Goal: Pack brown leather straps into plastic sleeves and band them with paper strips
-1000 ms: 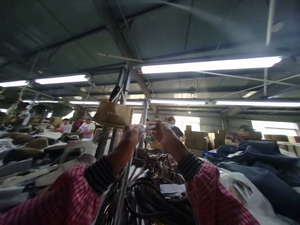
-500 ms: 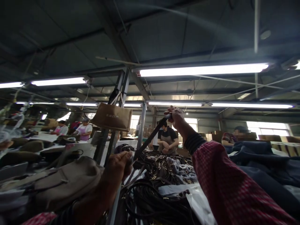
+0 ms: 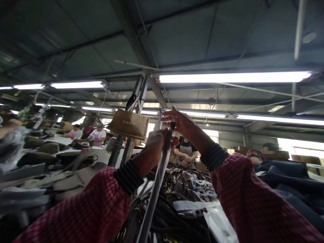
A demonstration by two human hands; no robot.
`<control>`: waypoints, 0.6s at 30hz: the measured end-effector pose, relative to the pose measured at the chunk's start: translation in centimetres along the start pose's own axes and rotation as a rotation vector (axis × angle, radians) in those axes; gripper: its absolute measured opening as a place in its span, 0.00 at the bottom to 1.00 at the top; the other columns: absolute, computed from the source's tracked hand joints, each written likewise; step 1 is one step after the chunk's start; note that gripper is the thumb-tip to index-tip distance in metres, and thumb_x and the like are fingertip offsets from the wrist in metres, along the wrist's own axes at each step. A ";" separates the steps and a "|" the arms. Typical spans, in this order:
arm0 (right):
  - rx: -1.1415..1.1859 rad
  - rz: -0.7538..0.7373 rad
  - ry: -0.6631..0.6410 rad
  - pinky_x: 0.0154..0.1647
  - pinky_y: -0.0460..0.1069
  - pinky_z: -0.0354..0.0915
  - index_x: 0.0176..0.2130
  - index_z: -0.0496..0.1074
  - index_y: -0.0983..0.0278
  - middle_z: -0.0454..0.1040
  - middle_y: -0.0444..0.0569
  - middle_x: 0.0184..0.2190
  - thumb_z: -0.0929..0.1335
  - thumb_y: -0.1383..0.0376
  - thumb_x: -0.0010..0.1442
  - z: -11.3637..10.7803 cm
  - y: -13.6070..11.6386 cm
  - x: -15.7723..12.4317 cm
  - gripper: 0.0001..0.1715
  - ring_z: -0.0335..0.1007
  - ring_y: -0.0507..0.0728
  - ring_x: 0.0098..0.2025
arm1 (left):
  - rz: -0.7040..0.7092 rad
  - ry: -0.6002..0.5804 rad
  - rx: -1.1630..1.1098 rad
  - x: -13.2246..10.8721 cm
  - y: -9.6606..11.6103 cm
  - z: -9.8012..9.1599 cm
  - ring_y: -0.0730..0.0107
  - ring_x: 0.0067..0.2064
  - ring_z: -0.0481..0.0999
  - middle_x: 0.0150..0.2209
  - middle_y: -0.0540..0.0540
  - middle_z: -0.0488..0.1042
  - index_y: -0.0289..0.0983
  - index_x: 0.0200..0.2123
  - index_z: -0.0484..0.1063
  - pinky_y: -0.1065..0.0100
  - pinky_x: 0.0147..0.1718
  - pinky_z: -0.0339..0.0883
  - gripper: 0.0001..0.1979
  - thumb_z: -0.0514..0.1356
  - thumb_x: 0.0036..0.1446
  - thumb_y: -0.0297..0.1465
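A dark strap [image 3: 173, 125] rises in the middle of the view, its bare black end showing at the top. Below that end, a clear plastic sleeve [image 3: 157, 184] surrounds it and hangs toward the bottom of the view. My left hand [image 3: 157, 143] is closed around the sleeved strap just under its tip. Beside the tip, my right hand [image 3: 182, 124] has its fingers spread; whether a finger touches the strap is unclear. Behind and below lies a heap of dark straps with metal clasps [image 3: 177, 184].
White plastic sheets [image 3: 193, 205] lie on the heap. A brown paper bag [image 3: 129, 124] hangs from a metal post [image 3: 126, 152]. Taupe bags [image 3: 68, 182] lie left, dark blue fabric [image 3: 291, 175] right. A person in an apron [image 3: 186, 153] stands beyond; others work farther back.
My left hand has slid up the strap to near its end, and the plastic sleeve now covers the length below. My right hand has let go of the strap's end and opened.
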State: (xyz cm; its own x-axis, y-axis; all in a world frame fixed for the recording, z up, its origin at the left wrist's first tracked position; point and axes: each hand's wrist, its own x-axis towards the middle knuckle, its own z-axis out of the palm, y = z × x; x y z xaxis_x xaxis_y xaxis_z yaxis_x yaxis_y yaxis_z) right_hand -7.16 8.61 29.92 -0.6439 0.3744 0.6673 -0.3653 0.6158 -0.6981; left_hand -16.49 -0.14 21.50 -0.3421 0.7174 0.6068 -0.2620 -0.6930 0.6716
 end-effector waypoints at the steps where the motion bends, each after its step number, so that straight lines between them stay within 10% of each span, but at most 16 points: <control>1: 0.011 0.004 0.024 0.42 0.52 0.69 0.42 0.81 0.60 0.84 0.51 0.41 0.69 0.39 0.63 0.0 0.3 -0.1 0.30 0.78 0.60 0.43 | -0.007 -0.010 -0.012 -0.2 -0.2 -0.1 0.69 0.22 0.78 0.24 0.42 0.79 0.31 0.31 0.76 0.70 0.26 0.74 0.09 0.59 0.63 0.27; 12: 0.115 -0.013 0.192 0.35 0.48 0.68 0.46 0.79 0.61 0.82 0.51 0.36 0.65 0.39 0.67 -1.0 1.3 -0.9 0.31 0.77 0.55 0.35 | -0.132 -0.196 -0.016 -3.3 -3.7 -2.2 0.67 0.25 0.80 0.26 0.40 0.80 0.29 0.29 0.78 0.71 0.26 0.73 0.08 0.73 0.50 0.27; 18: 0.388 0.231 0.083 0.28 0.46 0.67 0.43 0.73 0.63 0.75 0.44 0.25 0.65 0.34 0.63 1.3 7.2 -7.1 0.36 0.69 0.52 0.25 | 0.037 0.038 -0.171 -2.7 -3.4 -0.8 0.67 0.29 0.81 0.27 0.46 0.79 0.33 0.31 0.76 0.68 0.34 0.78 0.08 0.71 0.49 0.21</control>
State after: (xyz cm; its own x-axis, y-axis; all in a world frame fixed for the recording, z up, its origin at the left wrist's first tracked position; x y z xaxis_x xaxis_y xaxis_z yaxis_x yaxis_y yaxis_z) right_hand -6.08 9.46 19.79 -0.6876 0.5355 0.4904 -0.4534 0.2109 -0.8660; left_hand -15.42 0.20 17.23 -0.3879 0.6899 0.6112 -0.3967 -0.7235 0.5650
